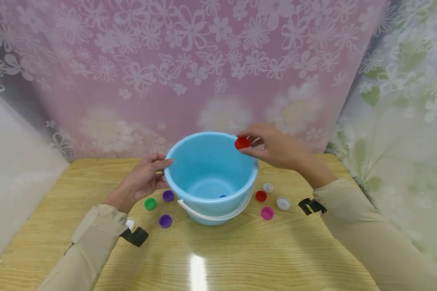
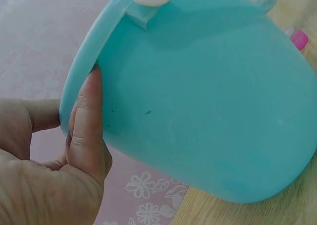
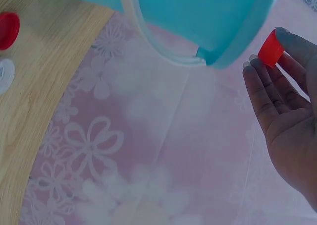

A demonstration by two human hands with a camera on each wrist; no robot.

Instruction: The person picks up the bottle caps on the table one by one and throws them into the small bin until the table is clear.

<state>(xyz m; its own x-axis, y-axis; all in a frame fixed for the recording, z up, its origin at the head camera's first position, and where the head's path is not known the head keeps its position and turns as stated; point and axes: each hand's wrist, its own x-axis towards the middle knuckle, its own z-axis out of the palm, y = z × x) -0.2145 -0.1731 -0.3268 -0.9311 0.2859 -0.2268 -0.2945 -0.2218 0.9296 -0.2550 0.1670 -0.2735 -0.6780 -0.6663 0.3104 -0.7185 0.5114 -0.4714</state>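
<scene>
A light blue bucket with a white handle stands on the table. My left hand grips its left rim, the thumb over the edge and the fingers outside; the left wrist view shows the same hold up close. Over the bucket's right rim, my right hand pinches a red bottle cap between thumb and fingers. The right wrist view has this red cap apart from the bucket's edge. Inside the bucket a small piece of a blue cap shows above the near rim, the rest hidden.
Left of the bucket lie a green cap, two purple caps and a white one partly behind the left wrist. To the right are a red cap, a pink cap and two white caps. A flowered curtain hangs behind.
</scene>
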